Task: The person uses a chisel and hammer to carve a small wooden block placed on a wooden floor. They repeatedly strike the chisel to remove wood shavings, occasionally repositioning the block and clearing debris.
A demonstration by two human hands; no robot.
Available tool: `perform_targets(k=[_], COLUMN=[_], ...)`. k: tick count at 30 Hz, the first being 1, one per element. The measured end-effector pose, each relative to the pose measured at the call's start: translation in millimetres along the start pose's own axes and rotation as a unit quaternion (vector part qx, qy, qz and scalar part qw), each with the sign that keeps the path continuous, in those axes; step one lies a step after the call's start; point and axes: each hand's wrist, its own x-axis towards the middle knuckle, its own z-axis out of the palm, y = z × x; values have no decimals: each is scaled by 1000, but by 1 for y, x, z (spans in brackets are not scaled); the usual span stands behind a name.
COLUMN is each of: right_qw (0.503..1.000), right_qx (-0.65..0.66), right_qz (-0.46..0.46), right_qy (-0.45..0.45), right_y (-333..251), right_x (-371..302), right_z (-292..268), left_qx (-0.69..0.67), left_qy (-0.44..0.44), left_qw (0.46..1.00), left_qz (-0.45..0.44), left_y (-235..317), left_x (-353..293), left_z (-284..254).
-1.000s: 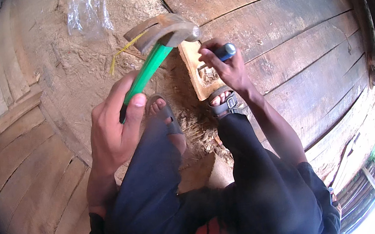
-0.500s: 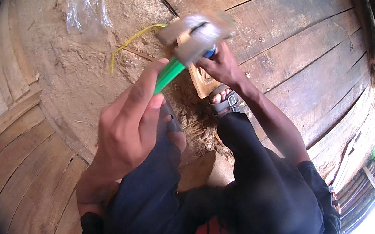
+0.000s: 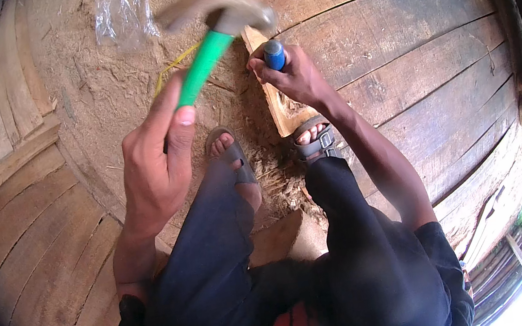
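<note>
Green-handled hammer (image 3: 205, 61) in the left hand (image 3: 156, 157): the fingers are wrapped around the lower handle with the thumb laid along it, and the curved metal head, blurred, points up and away from the body. The right hand (image 3: 296, 79) is closed around a blue-handled tool (image 3: 275, 57), whose rounded end faces upward; its lower part is hidden by the hand. The hammer head is apart from this blue handle, up and to its left. Below the right hand lies a pale piece of wood (image 3: 279, 113) with a rough, cut-out hollow, its near end just beside the right sandal (image 3: 316, 142). The left sandal (image 3: 244, 168) rests on the dusty ground (image 3: 91, 99), left of the wood. Further out, a yellow strip (image 3: 180, 59) passes behind the hammer, and crumpled clear plastic (image 3: 122, 18) lies beyond. Broad wooden planks (image 3: 410, 44) spread to the right, with more boards (image 3: 41, 245) at left.
</note>
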Motion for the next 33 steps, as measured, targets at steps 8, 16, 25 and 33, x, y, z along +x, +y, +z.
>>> perform_targets(k=[8, 16, 25, 33], right_qw=[999, 999, 997, 975], right_qx=[12, 17, 41, 152], right_qz=[29, 21, 60, 31], right_qy=[-34, -17, 14, 158], right_y=[8, 30, 14, 34], right_x=[15, 36, 18, -22], right_z=[7, 2, -11, -41], left_qx=[-46, -56, -72, -146], left_qy=[17, -17, -33, 9], left_qw=[996, 992, 995, 986], left_qz=[-75, -114, -65, -80], left_y=[-13, -35, -39, -48], left_x=[0, 12, -1, -2], left_z=[-1, 10, 19, 11])
